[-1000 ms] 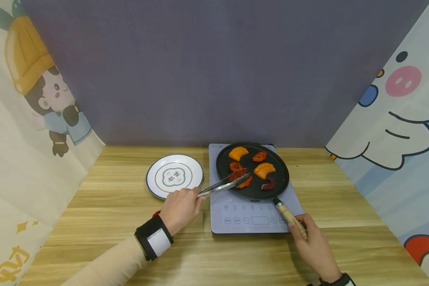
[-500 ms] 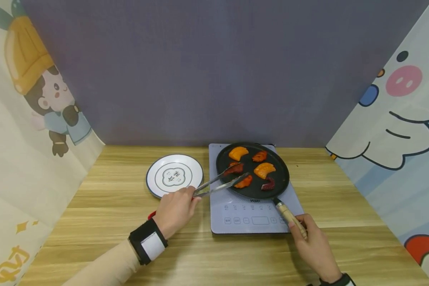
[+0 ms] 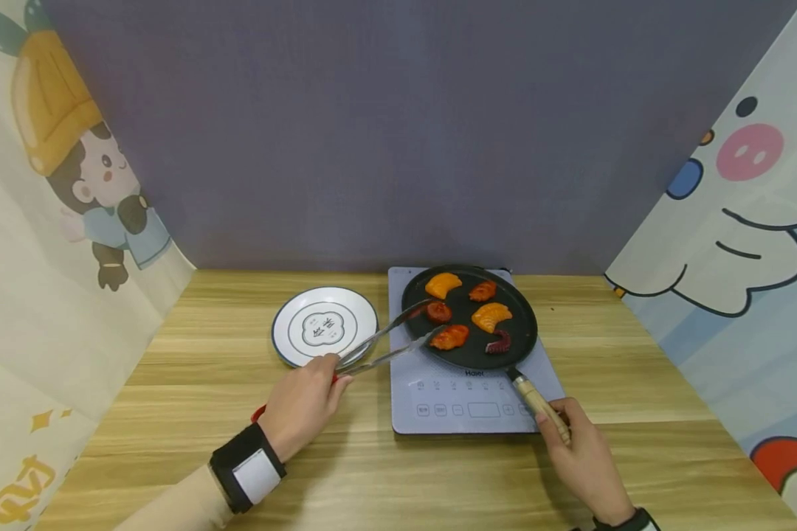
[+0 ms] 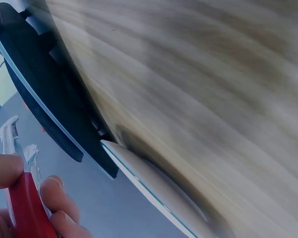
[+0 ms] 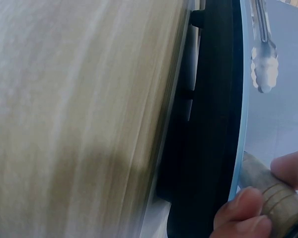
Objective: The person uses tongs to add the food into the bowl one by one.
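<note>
In the head view, my left hand grips metal tongs with their arms spread. The tong tips lie over the left part of the black pan, near a round reddish piece and a red-orange piece; nothing is seen pinched between them. A red tong handle shows between my fingers in the left wrist view. My right hand holds the pan's wooden handle. Two orange curved pieces, another reddish piece and a dark red tentacle-like piece also lie in the pan.
Under the pan is a white induction cooker. A white plate with a dark rim stands left of it, partly below the tongs and my left hand. All rest on a wooden table, backed by a grey panel.
My left hand has drawn back leftward and toward me with the tongs, whose arms have spread wider. The round piece is now less covered. My right hand has stayed on the handle.
</note>
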Motion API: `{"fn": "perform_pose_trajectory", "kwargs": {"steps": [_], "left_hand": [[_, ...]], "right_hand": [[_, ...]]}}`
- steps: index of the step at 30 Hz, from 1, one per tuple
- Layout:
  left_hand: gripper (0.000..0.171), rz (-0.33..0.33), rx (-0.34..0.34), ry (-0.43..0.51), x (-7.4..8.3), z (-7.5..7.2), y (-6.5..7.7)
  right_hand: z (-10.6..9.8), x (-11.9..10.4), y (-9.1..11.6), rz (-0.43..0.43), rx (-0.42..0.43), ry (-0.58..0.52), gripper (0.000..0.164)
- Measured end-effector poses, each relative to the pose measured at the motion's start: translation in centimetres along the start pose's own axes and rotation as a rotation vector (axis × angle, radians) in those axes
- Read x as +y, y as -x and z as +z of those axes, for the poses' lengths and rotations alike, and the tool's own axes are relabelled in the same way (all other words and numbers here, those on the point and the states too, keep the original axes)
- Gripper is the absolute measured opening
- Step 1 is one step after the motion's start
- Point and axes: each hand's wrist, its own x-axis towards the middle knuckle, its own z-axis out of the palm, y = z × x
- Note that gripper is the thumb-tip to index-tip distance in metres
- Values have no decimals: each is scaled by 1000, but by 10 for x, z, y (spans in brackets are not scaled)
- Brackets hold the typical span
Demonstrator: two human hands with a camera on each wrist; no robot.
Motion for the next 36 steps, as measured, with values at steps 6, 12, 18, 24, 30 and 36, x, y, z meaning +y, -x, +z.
{"fn": "perform_pose_trajectory", "kwargs": {"steps": [6, 12, 18, 24, 30, 36], "left_hand": [[23, -17, 14, -8, -10, -6, 9], [25, -41, 15, -30, -20, -10, 14], [24, -70, 2, -31, -29, -14, 19], [23, -91, -8, -42, -39, -16, 26], [23, -127, -29, -28, -51, -19, 33], [24, -155, -55, -34, -65, -24, 40]], "right_hand": [[-1, -2, 0, 15, -22, -3, 18], [-2, -4, 0, 14, -33, -12, 20], [-2, -3, -1, 18, -43, -16, 20], [-3, -4, 0, 7, -37, -11, 20], [-3, -5, 0, 8, -33, -6, 19], [-3, -5, 1, 8, -36, -4, 20]]}}
